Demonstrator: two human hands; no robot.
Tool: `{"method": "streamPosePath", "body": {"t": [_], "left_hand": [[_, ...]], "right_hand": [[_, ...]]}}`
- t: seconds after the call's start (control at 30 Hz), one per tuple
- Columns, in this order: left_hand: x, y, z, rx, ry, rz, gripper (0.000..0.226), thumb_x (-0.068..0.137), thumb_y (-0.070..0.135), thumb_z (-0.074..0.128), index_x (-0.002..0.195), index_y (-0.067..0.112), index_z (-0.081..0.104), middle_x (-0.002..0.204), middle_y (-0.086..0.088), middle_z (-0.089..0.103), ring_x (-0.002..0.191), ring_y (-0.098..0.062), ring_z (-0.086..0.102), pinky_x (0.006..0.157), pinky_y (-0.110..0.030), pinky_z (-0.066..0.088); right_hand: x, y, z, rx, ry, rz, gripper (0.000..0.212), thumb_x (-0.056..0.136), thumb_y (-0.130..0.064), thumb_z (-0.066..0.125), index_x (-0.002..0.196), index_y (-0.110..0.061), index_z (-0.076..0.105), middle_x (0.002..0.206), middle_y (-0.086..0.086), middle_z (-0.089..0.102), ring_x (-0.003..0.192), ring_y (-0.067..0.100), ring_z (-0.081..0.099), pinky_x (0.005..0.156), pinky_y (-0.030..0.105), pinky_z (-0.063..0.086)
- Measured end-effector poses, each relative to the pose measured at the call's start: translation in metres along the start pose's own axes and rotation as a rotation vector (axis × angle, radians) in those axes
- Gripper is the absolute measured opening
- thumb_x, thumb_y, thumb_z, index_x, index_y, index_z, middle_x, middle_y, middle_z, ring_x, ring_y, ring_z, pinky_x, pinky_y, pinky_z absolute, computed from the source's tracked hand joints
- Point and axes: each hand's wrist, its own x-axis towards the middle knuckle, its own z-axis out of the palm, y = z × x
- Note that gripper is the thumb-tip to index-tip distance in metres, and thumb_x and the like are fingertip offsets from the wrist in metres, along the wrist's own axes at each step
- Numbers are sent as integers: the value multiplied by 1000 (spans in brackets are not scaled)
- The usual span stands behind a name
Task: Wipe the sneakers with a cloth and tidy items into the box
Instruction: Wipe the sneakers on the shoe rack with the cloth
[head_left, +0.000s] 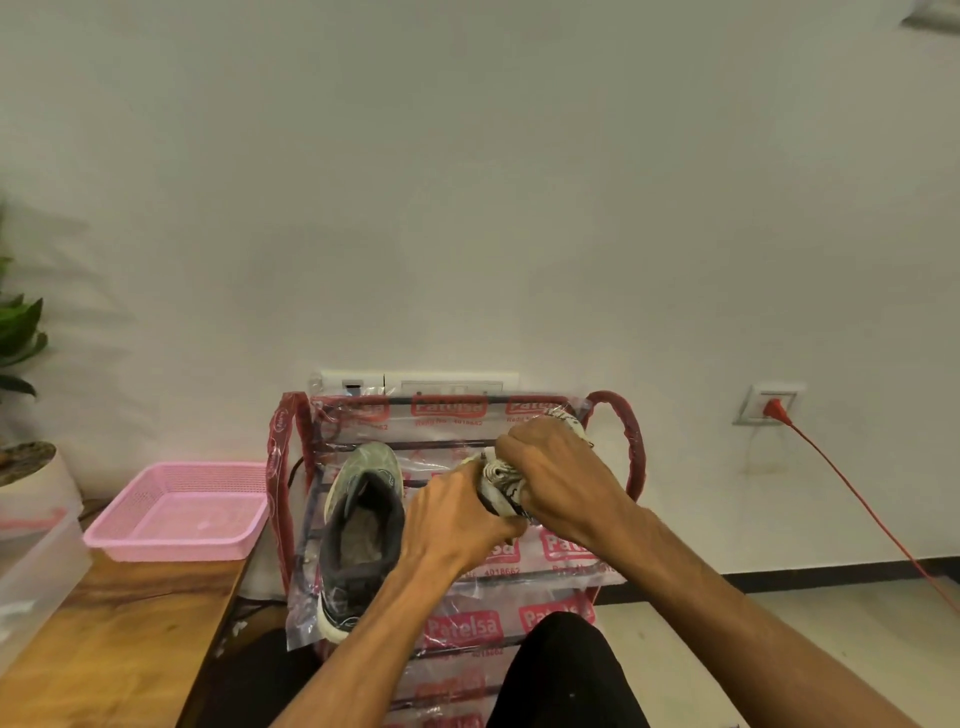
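Note:
A grey-green sneaker (358, 525) lies on the top shelf of a plastic-wrapped shoe rack (631, 452), toe toward the wall. To its right, my left hand (457, 519) and my right hand (556, 467) both grip a patterned white-and-black item (501, 480) held just above the rack. It is mostly hidden by my fingers, so I cannot tell whether it is the cloth or a second sneaker wrapped in cloth.
A pink mesh basket (176, 540) sits on a wooden bench (119, 634) to the left, beside a clear plastic box (36, 566) and a potted plant (21, 364). A red cable (857, 499) runs from a wall socket on the right. My knee (561, 670) is below.

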Motion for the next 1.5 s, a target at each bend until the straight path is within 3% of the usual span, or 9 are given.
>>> {"method": "streamPosePath", "body": {"t": [0.13,0.27,0.4,0.6,0.87,1.0,1.13,1.37,1.5], "left_hand": [[6,2,-3,12,8,33,47,65,53,71,106,33,58,70,13,59,59,-4,54,47,-15,32],[8,3,0,26,60,-16,54,60,61,67,105,32,58,80,12,63,68,-7,58,50,-18,36],[9,-2,5,15,101,-92,60,62,66,65,108,28,59,87,9,67,74,-10,62,57,-21,45],[9,-1,9,-49,152,-149,62,57,72,54,104,31,58,86,7,68,76,-15,64,66,-33,56],[2,-2,9,-40,123,-109,77,59,74,61,120,29,50,100,7,67,87,-17,65,70,-34,54],[3,-1,9,55,143,-100,74,66,69,67,121,24,49,103,3,69,90,-20,66,68,-30,50],[3,-1,10,54,179,-107,71,64,72,61,117,26,51,98,3,70,87,-19,67,66,-30,49],[0,-3,12,34,228,-163,57,73,60,62,116,23,52,98,1,68,89,-22,65,64,-28,42],[-4,-7,13,5,248,-185,61,71,65,61,116,25,51,96,1,69,88,-22,66,65,-29,45]], "right_hand": [[-10,2,-5,6,-47,-58,15,79,-7,53,87,-15,63,83,1,66,79,18,55,86,35,47],[-16,14,-16,191,242,134,21,82,-13,44,87,-14,64,87,2,66,82,17,53,81,32,45],[-27,24,-14,350,492,426,32,83,3,50,108,-12,64,101,0,62,91,15,52,81,36,51],[-42,5,16,369,156,431,53,93,-6,58,138,-29,42,132,-1,56,110,14,59,93,26,50],[-27,-2,20,474,158,344,43,89,-3,63,127,-22,63,118,-3,67,98,2,57,83,3,42],[-30,-4,30,361,122,250,48,90,4,60,134,-15,59,131,2,56,118,15,52,100,21,45],[-31,-1,32,229,108,185,48,84,3,69,130,-9,61,125,10,58,110,26,57,85,35,57],[-26,-24,36,324,144,368,50,91,2,53,139,-13,53,135,2,50,119,15,45,94,17,38],[-23,-15,42,301,128,315,51,85,7,58,132,-12,60,129,4,55,113,20,52,89,24,47]]}}
